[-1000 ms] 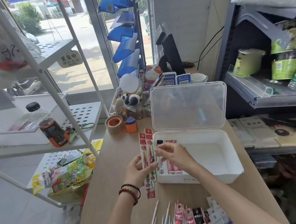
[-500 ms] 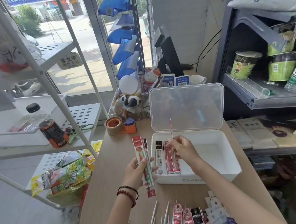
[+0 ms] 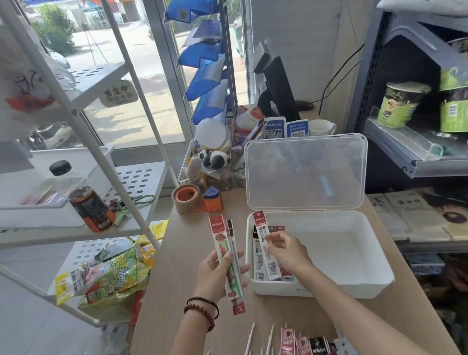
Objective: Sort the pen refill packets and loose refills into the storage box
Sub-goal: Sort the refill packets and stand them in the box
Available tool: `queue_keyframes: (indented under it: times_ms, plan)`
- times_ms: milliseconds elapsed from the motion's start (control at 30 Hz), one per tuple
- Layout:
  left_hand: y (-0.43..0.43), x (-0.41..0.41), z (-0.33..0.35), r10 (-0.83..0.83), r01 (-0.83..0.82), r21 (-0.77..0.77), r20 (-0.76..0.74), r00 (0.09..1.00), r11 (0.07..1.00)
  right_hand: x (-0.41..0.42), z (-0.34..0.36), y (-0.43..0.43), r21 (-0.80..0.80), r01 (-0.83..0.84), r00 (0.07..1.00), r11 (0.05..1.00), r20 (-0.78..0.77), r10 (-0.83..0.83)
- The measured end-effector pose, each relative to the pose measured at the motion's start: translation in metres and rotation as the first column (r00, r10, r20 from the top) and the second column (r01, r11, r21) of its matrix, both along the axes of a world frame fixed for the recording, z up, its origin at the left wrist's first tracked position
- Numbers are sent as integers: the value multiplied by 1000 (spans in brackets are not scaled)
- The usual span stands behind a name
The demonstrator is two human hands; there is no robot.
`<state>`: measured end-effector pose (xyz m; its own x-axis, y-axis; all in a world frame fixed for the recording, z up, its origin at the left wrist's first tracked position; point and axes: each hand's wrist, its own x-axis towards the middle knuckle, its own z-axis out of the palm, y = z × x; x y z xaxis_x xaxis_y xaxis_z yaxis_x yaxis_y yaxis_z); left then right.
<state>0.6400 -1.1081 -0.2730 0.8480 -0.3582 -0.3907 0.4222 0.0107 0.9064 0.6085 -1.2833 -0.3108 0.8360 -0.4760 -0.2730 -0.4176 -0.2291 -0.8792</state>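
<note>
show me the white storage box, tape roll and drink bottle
white plastic storage box (image 3: 369,288): head view, front wall
brown tape roll (image 3: 185,207): head view, outer side
black-capped drink bottle (image 3: 91,208): head view, dark label

Matt white plastic storage box (image 3: 351,280) with frosted translucent lid (image 3: 306,173) on smooth wood-look table (image 3: 178,268).

Worn at the wrist behind the left hand (image 3: 216,276): one thin black cord bracelet (image 3: 202,298), one reddish-brown beaded bracelet (image 3: 193,307).
</note>
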Motion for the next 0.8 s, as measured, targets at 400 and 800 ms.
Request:
queue_keyframes:
  times_ms: [400, 800]
  plan:
    - [2, 2, -1, -1, 1, 30, 12, 1000, 1000, 11, -14, 17, -267, -150, 988, 952, -83, 132]
    - [3, 2, -2, 10, -10, 38, 12, 1000, 999, 17, -25, 17, -429, -216, 972, 877, -179, 151]
